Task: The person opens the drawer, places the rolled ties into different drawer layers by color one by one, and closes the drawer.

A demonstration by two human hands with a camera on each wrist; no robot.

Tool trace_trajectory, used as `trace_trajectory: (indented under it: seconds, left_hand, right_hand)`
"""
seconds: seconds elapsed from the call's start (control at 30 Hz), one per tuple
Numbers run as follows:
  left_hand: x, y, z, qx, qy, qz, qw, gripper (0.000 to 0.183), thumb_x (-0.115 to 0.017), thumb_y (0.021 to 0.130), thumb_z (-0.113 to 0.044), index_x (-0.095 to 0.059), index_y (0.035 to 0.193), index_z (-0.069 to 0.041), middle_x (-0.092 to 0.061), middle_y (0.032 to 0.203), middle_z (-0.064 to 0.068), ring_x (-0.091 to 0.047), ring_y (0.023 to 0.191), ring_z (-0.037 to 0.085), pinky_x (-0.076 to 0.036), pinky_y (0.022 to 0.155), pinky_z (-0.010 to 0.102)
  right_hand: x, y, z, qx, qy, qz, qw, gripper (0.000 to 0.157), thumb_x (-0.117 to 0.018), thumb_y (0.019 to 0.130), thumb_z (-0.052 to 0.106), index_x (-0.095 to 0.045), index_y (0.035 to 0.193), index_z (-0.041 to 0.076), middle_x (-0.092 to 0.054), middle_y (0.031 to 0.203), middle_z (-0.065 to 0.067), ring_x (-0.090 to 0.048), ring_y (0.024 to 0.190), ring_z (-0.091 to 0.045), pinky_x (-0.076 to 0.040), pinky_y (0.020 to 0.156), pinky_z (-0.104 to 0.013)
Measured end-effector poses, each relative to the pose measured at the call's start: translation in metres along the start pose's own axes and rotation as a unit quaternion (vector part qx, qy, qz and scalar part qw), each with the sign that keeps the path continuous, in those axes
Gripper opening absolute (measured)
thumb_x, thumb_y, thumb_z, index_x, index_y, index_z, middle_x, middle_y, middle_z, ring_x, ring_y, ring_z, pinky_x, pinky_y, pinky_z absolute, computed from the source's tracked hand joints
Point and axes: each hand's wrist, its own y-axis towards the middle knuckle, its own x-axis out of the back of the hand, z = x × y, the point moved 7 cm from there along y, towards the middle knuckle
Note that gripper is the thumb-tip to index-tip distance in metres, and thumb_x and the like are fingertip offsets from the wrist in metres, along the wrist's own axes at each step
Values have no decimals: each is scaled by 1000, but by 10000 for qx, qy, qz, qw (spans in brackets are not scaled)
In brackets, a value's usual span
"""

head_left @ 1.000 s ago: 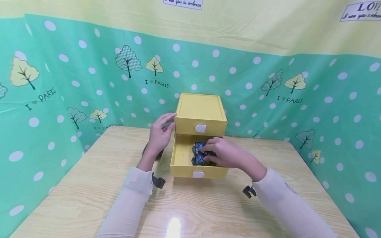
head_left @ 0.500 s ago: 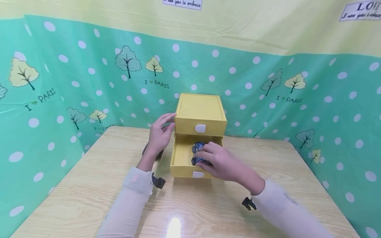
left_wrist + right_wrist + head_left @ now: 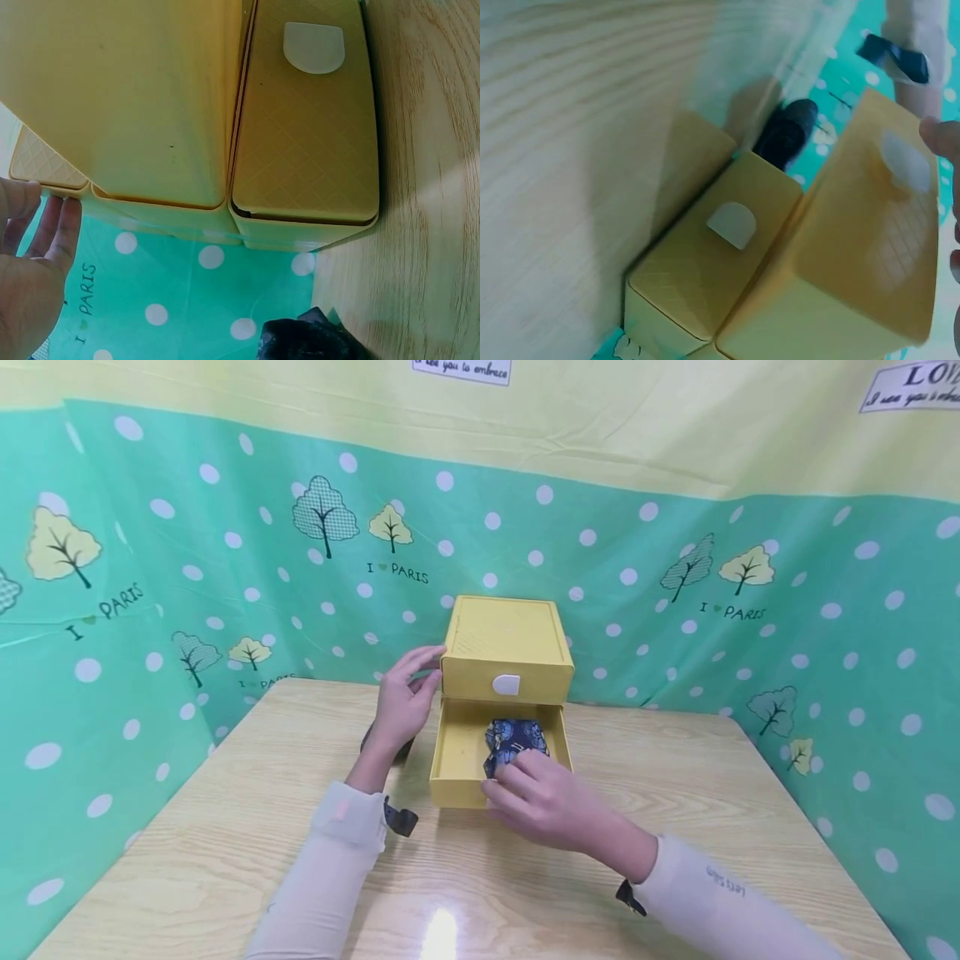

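Observation:
A yellow drawer unit [image 3: 506, 627] stands on the table, with one drawer [image 3: 450, 792] pulled out under the top one. A dark blue patterned fabric item [image 3: 517, 735], like a folded pouch, lies in that drawer. My right hand [image 3: 551, 802] is at the drawer's front, fingers loosely bent and covering its white handle in the head view. In the right wrist view the thumb [image 3: 939, 139] is right at the upper edge of the drawer front. My left hand [image 3: 403, 702] touches the unit's left side near the top drawer, fingers nearly straight.
A lower drawer [image 3: 712, 251] with a white tab is closed beneath the pulled-out one. On the table [image 3: 225, 827], left of the unit, sits a black rounded object [image 3: 787, 131], partly behind the left wrist in the head view. A green dotted curtain [image 3: 637, 552] hangs behind.
My right hand has left the blue fabric item and come toward me to the drawer's front edge, uncovering more of the item. My left hand has stayed in place.

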Motion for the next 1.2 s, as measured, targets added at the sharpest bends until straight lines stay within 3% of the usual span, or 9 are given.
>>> trace_trajectory:
  seconds: [0.13, 0.27, 0.53, 0.7, 0.93, 1.2]
  left_hand:
    - [1, -1, -2, -44, 5, -7, 10000, 36, -57, 95, 17, -62, 130, 12, -58, 136, 27, -60, 116, 41, -55, 98, 60]
    - [1, 0, -4, -85, 61, 4, 9999, 35, -58, 95, 17, -62, 130, 12, -58, 136, 27, -61, 116, 41, -56, 97, 58]
    - [1, 0, -1, -14, 50, 7, 10000, 36, -58, 95, 17, -61, 130, 12, -58, 137, 26, -61, 116, 40, -58, 98, 50]
    - [1, 0, -3, -4, 70, 5, 10000, 36, -58, 95, 17, -62, 130, 12, -59, 136, 26, -61, 116, 40, -57, 99, 52]
    - [0, 1, -5, -33, 47, 8, 10000, 36, -58, 95, 17, -62, 130, 12, -59, 136, 26, -61, 116, 41, -56, 99, 57]
    - [0, 0, -1, -19, 68, 26, 10000, 36, -58, 95, 17, -61, 131, 12, -58, 137, 25, -61, 116, 39, -58, 99, 47]
  right_hand:
    - [-5, -5, 11, 188, -299, 149, 9993, 23, -50, 105, 12, -72, 109, 7, -66, 93, -2, -57, 77, -20, -51, 64, -27]
    - [-10, -11, 20, 198, -609, 300, 9975, 27, -47, 105, 9, -73, 111, 9, -67, 94, -1, -58, 79, -19, -50, 64, -26]
    - [-19, -15, 27, -114, -1027, 507, 9934, 29, -46, 104, 10, -73, 113, 10, -68, 99, -2, -59, 79, -18, -48, 62, -25]
    - [-19, -16, 27, -266, -1062, 560, 9924, 31, -45, 104, 8, -74, 113, 8, -68, 99, -4, -61, 81, -19, -50, 64, -27]
    - [-17, -15, 29, -134, -1088, 542, 9925, 32, -44, 104, 3, -74, 113, 2, -69, 100, -8, -63, 83, -19, -57, 69, -26]
    - [-15, -12, 27, -122, -1033, 302, 9941, 30, -46, 102, -2, -75, 111, -2, -69, 99, -11, -64, 83, -21, -62, 74, -27]
